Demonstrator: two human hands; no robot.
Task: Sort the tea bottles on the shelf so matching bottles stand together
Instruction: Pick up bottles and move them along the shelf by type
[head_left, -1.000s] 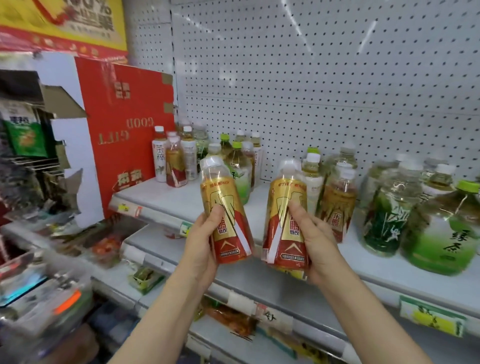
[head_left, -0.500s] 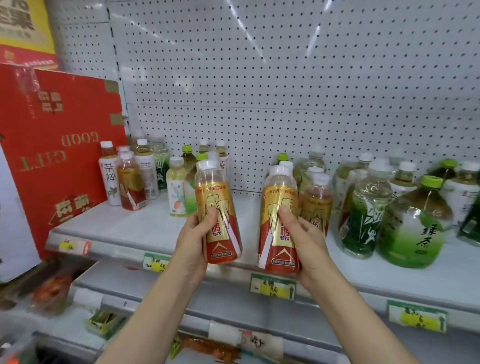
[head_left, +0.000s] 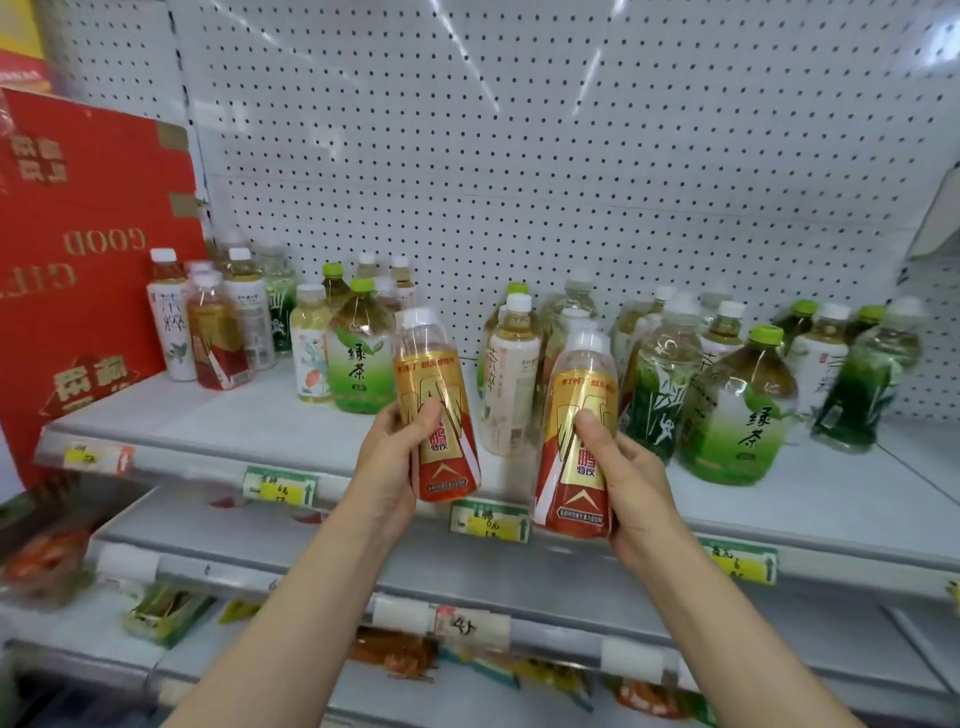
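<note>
Left hand: my left hand grips a gold-and-red bottle around its lower body, thumb across the front label, the other fingers wrapped behind. It is held clear of the shelf, tilted slightly toward 11 o'clock.

Right hand: my right hand grips a second gold-and-red bottle the same way, thumb on the label, base low in the palm. It leans slightly toward 1 o'clock.

Position of held pair: both hang in front of the shelf edge, side by side but apart, at 6 o'clock from the mixed rows.

Matching stock: a third gold-and-red bottle stands at 10 o'clock, among white-capped bottles beside the red carton.

Other stock: a round green tea bottle stands at 11 o'clock; a larger green tea bottle at 3 o'clock; a tall white-label bottle between the held pair, further back.

Handling, judged: the bottles appear full, so moderately heavy for one hand. Thin plastic walls will yield under a hard squeeze. The shrink label looks glossy and may slide in the grip.

Hold point, judged: mid-body to lower body, as now; the cap end offers poor control.

Risk, judged: neighbours stand close together; setting down at 10 o'clock could topple them.
</note>
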